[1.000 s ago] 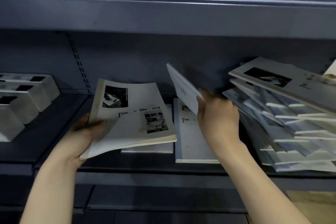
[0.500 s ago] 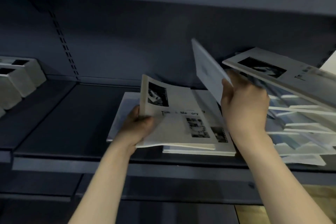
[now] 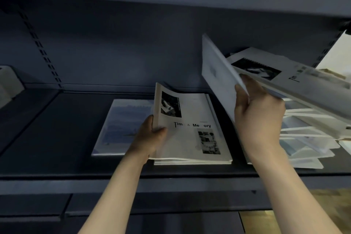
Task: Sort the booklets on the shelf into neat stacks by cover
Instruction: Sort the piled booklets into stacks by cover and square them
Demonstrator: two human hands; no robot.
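Head view: left hand (image 3: 150,138) pinches the white photo-cover booklet (image 3: 191,129), thumb on top, atop a matching stack on the dark shelf (image 3: 57,129). Right hand (image 3: 260,114), fingers curled, grips a tilted pale booklet (image 3: 216,74) right of that stack.

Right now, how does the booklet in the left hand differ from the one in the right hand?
The left-hand booklet lies nearly flat on a stack, cover up; the right-hand booklet is lifted and steeply tilted. The left-hand booklet's cover shows black photos and title lettering; the right-hand booklet's visible face looks plain pale, any print blurred. The left hand grips its booklet's left edge; the right hand holds its booklet from below. Both are thin and pale.
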